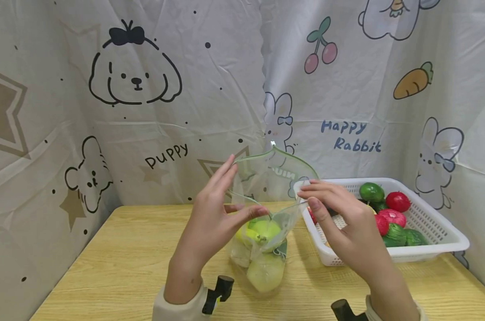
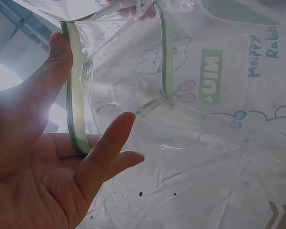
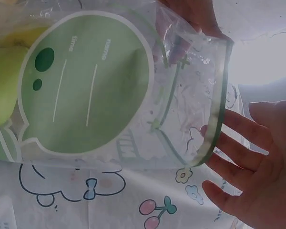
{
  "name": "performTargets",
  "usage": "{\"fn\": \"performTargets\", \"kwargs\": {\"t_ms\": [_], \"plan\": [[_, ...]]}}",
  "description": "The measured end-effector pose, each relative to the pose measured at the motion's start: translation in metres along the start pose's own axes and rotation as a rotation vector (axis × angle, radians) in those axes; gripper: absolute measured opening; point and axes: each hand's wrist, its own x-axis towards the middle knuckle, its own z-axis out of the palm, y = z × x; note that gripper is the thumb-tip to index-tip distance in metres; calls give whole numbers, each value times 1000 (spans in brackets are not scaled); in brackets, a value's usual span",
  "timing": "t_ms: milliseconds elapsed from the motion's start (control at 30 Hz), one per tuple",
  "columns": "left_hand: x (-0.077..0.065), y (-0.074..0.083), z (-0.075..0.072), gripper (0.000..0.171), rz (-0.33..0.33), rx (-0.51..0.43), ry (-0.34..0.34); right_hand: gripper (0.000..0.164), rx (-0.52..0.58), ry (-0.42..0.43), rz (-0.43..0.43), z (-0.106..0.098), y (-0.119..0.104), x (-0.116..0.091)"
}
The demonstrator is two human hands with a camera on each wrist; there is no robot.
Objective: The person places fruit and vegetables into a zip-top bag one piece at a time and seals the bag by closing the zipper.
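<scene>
A clear zip bag [image 1: 284,171] with a green seal stands upright on the table, its mouth spread wide. Yellow-green fruits [image 1: 266,229] lie inside, with a paler round one [image 1: 268,269] at the bottom. My left hand [image 1: 210,218] is at the mouth's left side, thumb and fingers extended along the seal. In the left wrist view the thumb meets the green seal [image 2: 75,95]. My right hand [image 1: 346,218] touches the opposite side with nearly straight fingers. The right wrist view shows a green printed label [image 3: 86,81] on the bag.
A white plastic basket [image 1: 427,253] stands to the right, behind my right hand. It holds red and green produce, among it a dark green piece [image 1: 371,192] and a red one [image 1: 398,201]. A printed curtain [image 1: 218,111] hangs behind the wooden table [image 1: 138,258].
</scene>
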Motion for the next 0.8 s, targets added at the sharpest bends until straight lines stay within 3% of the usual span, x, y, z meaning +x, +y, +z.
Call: {"fn": "performTargets", "kwargs": {"t_ms": [300,433,600,800], "plan": [[0,0,0,93,-5,-6,-5,27,-38,60,40,-16,11,-1],[-1,1,-1,93,-19,-6,-7,27,-81,25,100,-23,23,-3],[0,0,-1,91,-5,-7,-1,30,-112,-164,215,-29,48,-8],[0,0,-2,90,0,1,-3,35,-101,-557,396,-25,80,-21]]}}
